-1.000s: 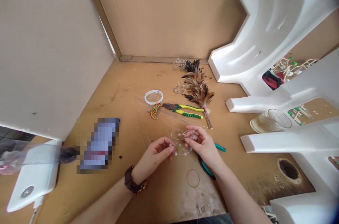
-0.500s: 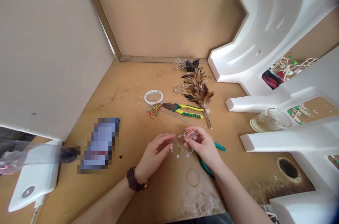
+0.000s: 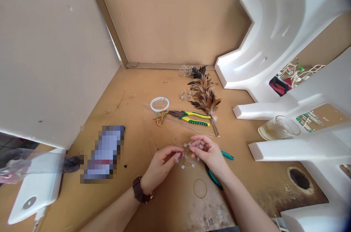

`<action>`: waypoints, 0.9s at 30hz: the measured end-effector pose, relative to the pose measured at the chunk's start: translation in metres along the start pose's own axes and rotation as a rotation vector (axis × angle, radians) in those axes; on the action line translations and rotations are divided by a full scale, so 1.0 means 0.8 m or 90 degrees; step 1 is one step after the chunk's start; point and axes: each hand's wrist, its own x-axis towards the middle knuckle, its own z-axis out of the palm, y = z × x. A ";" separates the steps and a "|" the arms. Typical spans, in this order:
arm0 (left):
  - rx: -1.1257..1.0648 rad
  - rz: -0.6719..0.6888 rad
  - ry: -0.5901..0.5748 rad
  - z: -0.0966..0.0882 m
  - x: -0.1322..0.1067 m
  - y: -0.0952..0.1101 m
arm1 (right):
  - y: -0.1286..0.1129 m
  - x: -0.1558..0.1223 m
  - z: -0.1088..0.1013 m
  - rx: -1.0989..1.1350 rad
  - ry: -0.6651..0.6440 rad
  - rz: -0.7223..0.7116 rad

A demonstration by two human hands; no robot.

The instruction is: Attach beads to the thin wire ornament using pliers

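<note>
Between my hands, just above the table, is a beaded wire ring of thin silvery wire with clear beads. My right hand grips its upper right side between thumb and fingers. My left hand, with a dark watch on its wrist, pinches the left side of the ring near a bead. Partly under my right hand and forearm lies a teal-handled tool; its head is hidden. A rubber band lies below the hands. Beyond them are yellow-and-green pliers and thin straight wires.
A feather duster lies at the back, beside another beaded wire piece. A white ring with colourful threads is near the pliers. A phone lies left. A glass stands right, among white moulded supports.
My left thumb and fingers have closed onto the ring's left side; they were more apart before. My right hand keeps its grip. The whole view has shifted slightly.
</note>
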 end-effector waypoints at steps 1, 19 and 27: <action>0.000 0.001 0.002 0.000 0.000 0.000 | 0.000 0.000 0.000 -0.006 -0.004 0.001; -0.016 -0.008 0.019 0.000 -0.002 -0.004 | -0.006 -0.005 0.005 -0.044 -0.030 0.006; -0.112 -0.029 0.011 0.001 -0.004 0.007 | -0.007 -0.011 0.006 -0.122 -0.059 -0.087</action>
